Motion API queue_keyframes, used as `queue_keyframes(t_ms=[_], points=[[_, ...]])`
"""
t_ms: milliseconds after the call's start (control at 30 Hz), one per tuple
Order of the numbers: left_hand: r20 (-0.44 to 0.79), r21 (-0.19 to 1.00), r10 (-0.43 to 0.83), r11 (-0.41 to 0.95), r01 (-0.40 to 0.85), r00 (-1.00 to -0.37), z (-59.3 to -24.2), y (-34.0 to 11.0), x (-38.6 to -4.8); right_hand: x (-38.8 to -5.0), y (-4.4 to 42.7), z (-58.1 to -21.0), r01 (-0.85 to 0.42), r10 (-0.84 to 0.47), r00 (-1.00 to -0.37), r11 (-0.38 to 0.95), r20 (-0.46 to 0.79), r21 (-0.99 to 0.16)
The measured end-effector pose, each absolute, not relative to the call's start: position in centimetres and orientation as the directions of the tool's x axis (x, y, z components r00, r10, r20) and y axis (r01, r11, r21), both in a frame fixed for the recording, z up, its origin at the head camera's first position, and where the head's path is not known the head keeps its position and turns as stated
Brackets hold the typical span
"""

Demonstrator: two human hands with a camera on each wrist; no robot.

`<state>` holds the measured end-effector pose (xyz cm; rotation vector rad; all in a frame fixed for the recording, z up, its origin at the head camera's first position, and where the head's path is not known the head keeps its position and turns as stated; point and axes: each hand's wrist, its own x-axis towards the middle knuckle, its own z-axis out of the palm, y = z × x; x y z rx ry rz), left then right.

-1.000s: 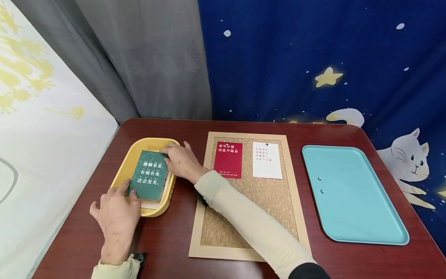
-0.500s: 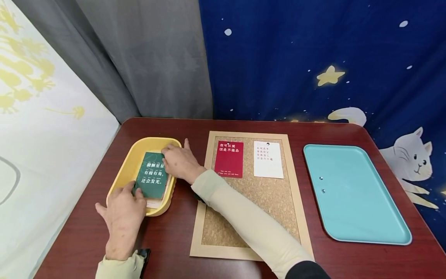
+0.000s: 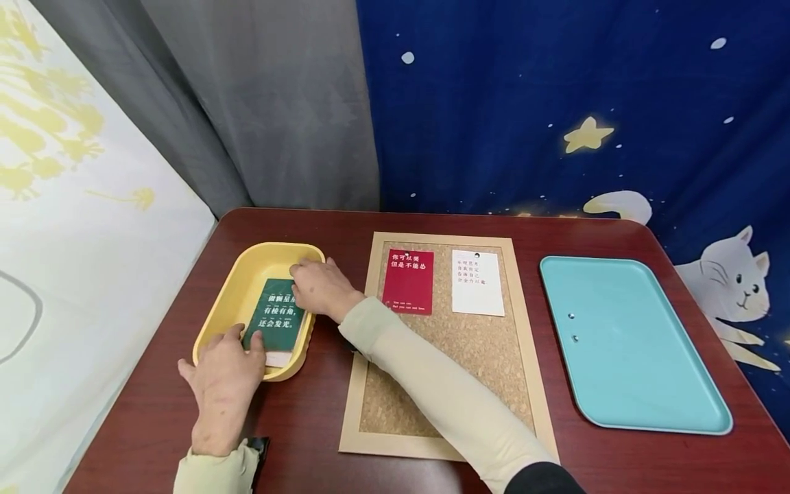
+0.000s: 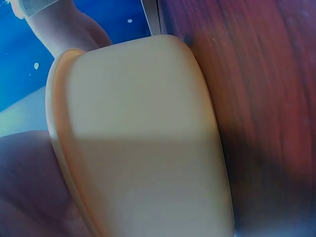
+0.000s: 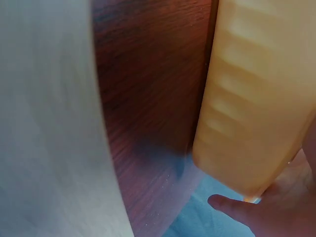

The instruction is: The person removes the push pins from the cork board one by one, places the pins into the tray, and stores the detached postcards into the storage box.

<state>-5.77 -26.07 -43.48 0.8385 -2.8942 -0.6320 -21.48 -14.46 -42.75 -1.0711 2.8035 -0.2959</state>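
Both hands at the corners of a green card, left of the cork board

Setup: dark red-brown table point(image 3: 302, 425), wood grain and a dull sheen visible in the wrist views, rounded far corners. The wood-framed cork board point(image 3: 469, 339) lay flat near its middle and served as reference. On the board's far half, a red card point(image 3: 407, 283) and a white card point(image 3: 479, 291) were each fixed by a pin at the top.

Left of the board stood a yellow basket point(image 3: 241, 288), ribbed on the outside of its board-facing wall. In it lay the green card point(image 3: 278, 326), white characters facing up, a pale edge showing beneath.

Left hand point(image 3: 230, 374): reached over the basket's near end; thumb and index finger bent, barely parted, pinching the card's near left corner. Right hand point(image 3: 324, 287): over the board-side rim, fingers bent at the card's far right corner; tips partly hidden, grip could not be told. Its cream sleeve point(image 3: 432, 377) crossed the board.

Right of the board: turquoise tray point(image 3: 642, 350) bearing two silver pins point(image 3: 570, 316).

Room: beyond the board, a grey curtain point(image 3: 278, 103) met a starry blue curtain point(image 3: 494, 103); far left of it, a white cloth point(image 3: 92, 261) with yellow print.
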Motion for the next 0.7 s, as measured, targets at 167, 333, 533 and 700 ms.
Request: queue_keyframes(t_ms=[167, 333, 533, 700], points=[[-0.034, 0.397, -0.525, 0.774, -0.493, -0.851, -43.5, -26.1, -5.8, -21.5, -14.5, -42.7, -0.634, -0.665, -0.745, 0.732, -0.055, -0.251], [0.005, 0.409, -0.524, 0.778, -0.476, -0.852, -43.7, -26.0, -5.7, -21.6, -14.2, -42.9, -0.623, -0.669, -0.742, 0.714, -0.047, -0.32], [0.086, 0.437, -0.54, 0.776, -0.455, -0.837, -43.8, -25.6, -5.1, -21.4, -13.7, -43.1, -0.634, -0.69, -0.724, 0.654, 0.017, -0.413], [0.223, 0.475, -0.533, 0.791, -0.387, -0.816, -43.2, -25.5, -5.3, -21.4, -13.0, -42.3, -0.67, -0.695, -0.709, 0.614, 0.116, -0.417]])
